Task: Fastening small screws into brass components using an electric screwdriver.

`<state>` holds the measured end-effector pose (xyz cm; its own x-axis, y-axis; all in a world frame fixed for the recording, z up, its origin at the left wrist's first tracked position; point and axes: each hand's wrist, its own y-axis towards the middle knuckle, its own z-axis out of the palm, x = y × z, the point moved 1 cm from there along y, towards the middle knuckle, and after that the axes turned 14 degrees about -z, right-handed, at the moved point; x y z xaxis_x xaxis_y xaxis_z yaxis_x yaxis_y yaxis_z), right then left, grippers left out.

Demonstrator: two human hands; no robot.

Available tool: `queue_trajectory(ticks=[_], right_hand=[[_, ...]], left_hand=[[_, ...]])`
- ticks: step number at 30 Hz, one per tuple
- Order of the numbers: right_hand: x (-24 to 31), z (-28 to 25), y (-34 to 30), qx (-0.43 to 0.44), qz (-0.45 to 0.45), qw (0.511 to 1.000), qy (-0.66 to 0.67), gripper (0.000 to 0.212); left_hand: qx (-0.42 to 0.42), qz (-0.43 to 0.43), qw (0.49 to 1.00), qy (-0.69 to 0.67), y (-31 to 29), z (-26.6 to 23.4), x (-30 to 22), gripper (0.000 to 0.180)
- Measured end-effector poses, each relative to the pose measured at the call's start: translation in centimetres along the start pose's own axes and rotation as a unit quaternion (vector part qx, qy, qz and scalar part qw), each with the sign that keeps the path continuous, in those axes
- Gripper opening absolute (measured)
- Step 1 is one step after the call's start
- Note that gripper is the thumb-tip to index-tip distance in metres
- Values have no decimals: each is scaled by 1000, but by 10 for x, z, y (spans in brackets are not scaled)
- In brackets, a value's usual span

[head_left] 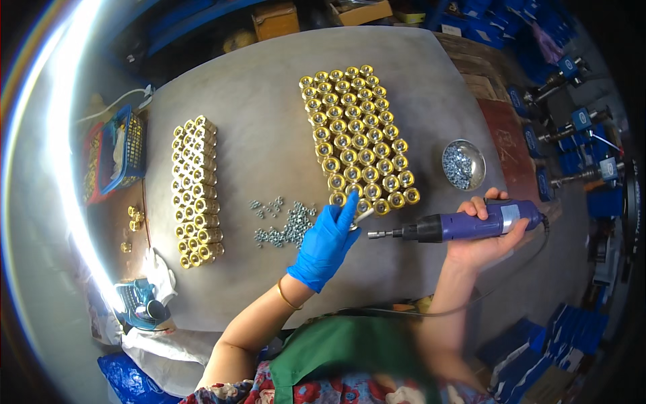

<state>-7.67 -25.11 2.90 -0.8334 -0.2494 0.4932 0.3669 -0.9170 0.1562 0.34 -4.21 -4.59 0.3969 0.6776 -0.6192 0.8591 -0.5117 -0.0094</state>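
Note:
My left hand (324, 246), in a blue glove, is at the near left corner of a block of upright brass fittings (359, 141). Its index finger stretches over the nearest row. Between thumb and fingers sits a small part with a pale stem (365, 215), mostly hidden by the glove. My bare right hand (479, 248) is wrapped round a purple electric screwdriver (464, 227). The tool lies level, its socket bit pointing left, a short way from the gloved fingertips. Beside the glove, small silvery nuts (291, 227) are scattered on the grey tabletop (262, 87).
A second stack of brass fittings (196, 195) stands at the left. A metal bowl (480, 161) of small silvery parts is at the right. Baskets (140, 143) line the left edge. The screwdriver's cord (464, 308) loops near my body. Blue bins and hand presses (582, 121) stand far right.

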Motion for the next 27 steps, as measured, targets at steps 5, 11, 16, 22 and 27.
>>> queue_trajectory(ticks=[5, 11, 16, 22, 27], right_hand=[[-6, 1, 0, 21, 24, 999, 10, 48], [-1, 3, 3, 17, 8, 1000, 6, 47], [-11, 8, -5, 12, 37, 999, -4, 46], [-17, 13, -8, -3, 50, 999, 15, 48], [-25, 23, -12, -53, 73, 993, 79, 50]], left_hand=[[-23, 4, 999, 43, 10, -15, -9, 43], [-78, -191, 924, -322, 25, -32, 48, 21], [-61, -94, 994, -13, 33, -25, 66, 17], [19, -135, 965, -222, 28, -25, 63, 12], [120, -218, 716, -653, -20, -35, 0, 15]])
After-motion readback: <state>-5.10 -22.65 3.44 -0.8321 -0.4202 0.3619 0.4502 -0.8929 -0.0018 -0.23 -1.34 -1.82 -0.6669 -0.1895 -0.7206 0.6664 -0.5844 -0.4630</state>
